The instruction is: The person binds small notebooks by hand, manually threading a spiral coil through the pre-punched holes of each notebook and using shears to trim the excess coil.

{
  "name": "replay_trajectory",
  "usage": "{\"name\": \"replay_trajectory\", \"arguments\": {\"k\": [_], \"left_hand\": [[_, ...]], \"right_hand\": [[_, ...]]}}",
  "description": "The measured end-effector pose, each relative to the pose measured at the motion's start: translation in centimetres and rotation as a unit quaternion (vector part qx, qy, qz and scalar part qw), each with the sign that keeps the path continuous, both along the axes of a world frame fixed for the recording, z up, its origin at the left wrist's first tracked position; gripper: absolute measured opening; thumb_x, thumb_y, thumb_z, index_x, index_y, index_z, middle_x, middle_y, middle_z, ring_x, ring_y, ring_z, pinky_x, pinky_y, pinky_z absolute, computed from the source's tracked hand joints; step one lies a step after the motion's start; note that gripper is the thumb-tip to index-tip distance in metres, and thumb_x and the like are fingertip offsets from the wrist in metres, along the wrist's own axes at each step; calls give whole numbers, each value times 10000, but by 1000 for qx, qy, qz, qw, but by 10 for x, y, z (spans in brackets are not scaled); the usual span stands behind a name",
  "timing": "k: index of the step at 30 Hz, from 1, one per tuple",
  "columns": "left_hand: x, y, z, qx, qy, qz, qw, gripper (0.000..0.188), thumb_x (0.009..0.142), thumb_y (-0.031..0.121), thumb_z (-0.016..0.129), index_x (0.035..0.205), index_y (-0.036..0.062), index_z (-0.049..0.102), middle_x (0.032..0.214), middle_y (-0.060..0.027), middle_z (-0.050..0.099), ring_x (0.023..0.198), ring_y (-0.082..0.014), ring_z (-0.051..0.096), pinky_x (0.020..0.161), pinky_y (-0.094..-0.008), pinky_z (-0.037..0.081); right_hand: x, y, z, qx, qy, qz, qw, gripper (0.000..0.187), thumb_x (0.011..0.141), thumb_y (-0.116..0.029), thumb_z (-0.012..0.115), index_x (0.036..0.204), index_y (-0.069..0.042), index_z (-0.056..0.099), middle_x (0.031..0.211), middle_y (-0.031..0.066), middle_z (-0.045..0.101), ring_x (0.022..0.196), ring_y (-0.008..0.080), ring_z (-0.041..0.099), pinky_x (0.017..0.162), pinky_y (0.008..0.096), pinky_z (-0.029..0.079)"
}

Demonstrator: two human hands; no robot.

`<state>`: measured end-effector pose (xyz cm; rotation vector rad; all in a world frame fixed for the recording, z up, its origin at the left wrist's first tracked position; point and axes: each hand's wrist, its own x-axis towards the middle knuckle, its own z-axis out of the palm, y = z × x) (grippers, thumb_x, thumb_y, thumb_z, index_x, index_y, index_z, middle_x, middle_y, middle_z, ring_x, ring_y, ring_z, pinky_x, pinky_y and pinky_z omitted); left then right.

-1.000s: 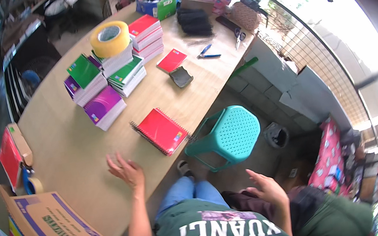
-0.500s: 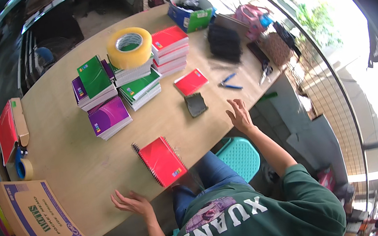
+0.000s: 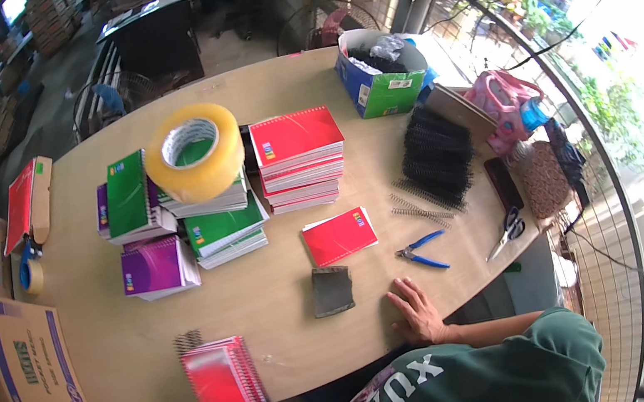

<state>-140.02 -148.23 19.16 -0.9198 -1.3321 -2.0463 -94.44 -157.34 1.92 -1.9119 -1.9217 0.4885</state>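
Blue-handled pliers (image 3: 423, 252) lie on the table (image 3: 273, 314), just beyond the right hand (image 3: 417, 314), with their handles apart. The right hand rests palm down near the table edge, fingers extended and slightly spread, gripping nothing. The left hand is outside the view; its grip cannot be determined. 1 dark grey pad (image 3: 332, 290) lies left of the right hand (near, not touching). 1 thin red notebook (image 3: 340, 236) lies behind the pad. Red spiral-bound notebooks (image 3: 220, 381) sit further left at the near edge. Black wire coils (image 3: 437, 153) lie beyond the pliers.
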Motion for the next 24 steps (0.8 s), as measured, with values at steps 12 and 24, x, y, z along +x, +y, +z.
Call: {"name": "replay_trajectory", "arguments": {"k": [12, 24], "left_hand": [[363, 174, -44, -451, 431, -568, 537, 306, 828, 42, 711, 1132, 45, 675, 1188, -160, 653, 1123, -346, 623, 952, -422, 505], [402, 214, -134, -660, 500, -370, 421, 633, 677, 293, 908, 1169, 61, 584, 1119, -167, 663, 1135, -360, 606, 955, -433, 494]], "right_hand": [[-13, 101, -8, 206, 1, 282, 937, 500, 877, -127, 534, 1372, -58, 553, 1392, 141, 572, 1371, 327, 467, 1075, 476, 443], [185, 240, 18, 231, -107, 50, 966, 379, 775, -3, 608, 1140, -70, 686, 1178, 122, 690, 1217, 310, 590, 949, 396, 534]]}}
